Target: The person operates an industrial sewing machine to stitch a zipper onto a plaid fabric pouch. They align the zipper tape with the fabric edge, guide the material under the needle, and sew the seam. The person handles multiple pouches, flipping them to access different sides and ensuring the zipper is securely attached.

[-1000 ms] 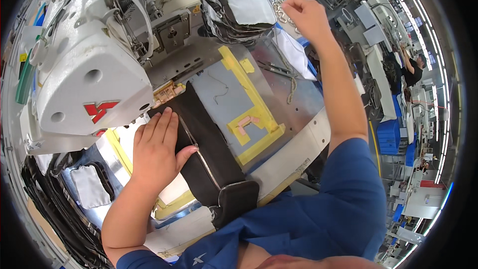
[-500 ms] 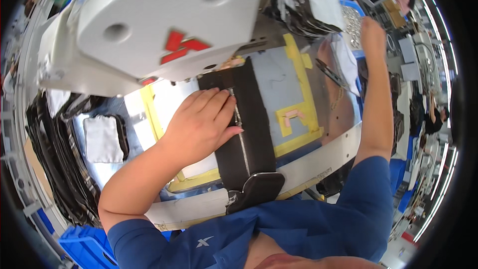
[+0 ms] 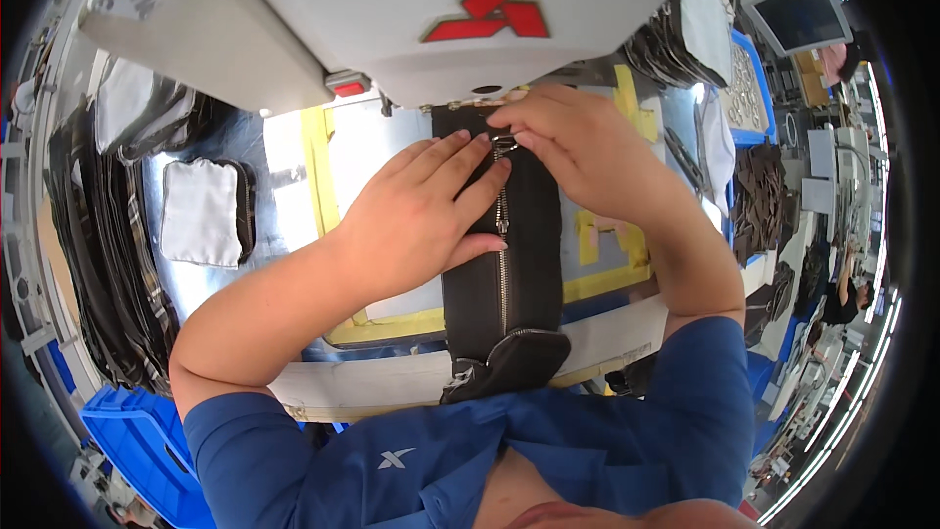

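Note:
A long black fabric panel [image 3: 534, 279] with a silver zipper [image 3: 505, 284] down its middle lies under the white machine head. My left hand [image 3: 421, 206] rests on the panel's left side with fingers stretched out, the fingertips beside the zipper teeth. At the far end of the zipper, the thumb and index finger of my right hand [image 3: 597, 152] pinch a small silvery metal piece [image 3: 504, 144], slider-like in size; its exact kind is partly hidden. A zipper slider [image 3: 503, 226] sits lower on the teeth. The panel's near end folds into a black zipped pouch [image 3: 529, 358] against my shirt.
The white sewing machine head [image 3: 392, 29] hangs just beyond my hands. Yellow tape [image 3: 607, 282] edges the work plate. Fabric stacks [image 3: 108, 264] and a white-topped square stack [image 3: 204, 214] stand left. To the right are a blue tray [image 3: 767, 88] of metal parts and tweezers-like tool [image 3: 685, 159].
My right hand has come from the blue tray to the zipper's far end and now pinches a small metal piece there. My left hand and the panel have shifted slightly right in view.

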The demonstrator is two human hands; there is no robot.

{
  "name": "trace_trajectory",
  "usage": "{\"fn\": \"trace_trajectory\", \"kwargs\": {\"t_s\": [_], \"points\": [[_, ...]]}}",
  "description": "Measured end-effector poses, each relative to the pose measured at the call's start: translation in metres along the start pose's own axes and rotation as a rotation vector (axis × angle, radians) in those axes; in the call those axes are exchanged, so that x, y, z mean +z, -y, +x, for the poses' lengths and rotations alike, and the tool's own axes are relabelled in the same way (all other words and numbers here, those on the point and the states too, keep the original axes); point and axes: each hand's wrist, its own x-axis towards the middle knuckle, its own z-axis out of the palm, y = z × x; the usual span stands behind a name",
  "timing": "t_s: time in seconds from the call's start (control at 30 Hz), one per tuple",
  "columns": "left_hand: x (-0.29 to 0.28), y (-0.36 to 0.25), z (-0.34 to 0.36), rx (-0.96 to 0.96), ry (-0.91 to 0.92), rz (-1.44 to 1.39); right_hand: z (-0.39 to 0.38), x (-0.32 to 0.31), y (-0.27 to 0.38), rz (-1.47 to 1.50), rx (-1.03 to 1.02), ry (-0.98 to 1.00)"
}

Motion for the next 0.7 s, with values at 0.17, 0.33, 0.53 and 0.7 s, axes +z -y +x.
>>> {"fn": "trace_trajectory", "kwargs": {"t_s": [0.17,0.33,0.53,0.7], "points": [[0.001,0.0,0.002,-0.061,-0.007,-0.017,-0.002,0.005,-0.003,-0.042,0.032,-0.004],[-0.002,0.0,0.003,-0.074,0.025,0.022,-0.004,0.015,-0.013,-0.067,-0.076,-0.086],[-0.003,-0.001,0.006,-0.068,0.054,0.043,-0.004,0.018,-0.018,-0.191,-0.143,-0.115],[-0.004,-0.003,0.008,-0.055,0.081,0.087,0.008,0.016,-0.014,-0.121,0.054,-0.109]]}}
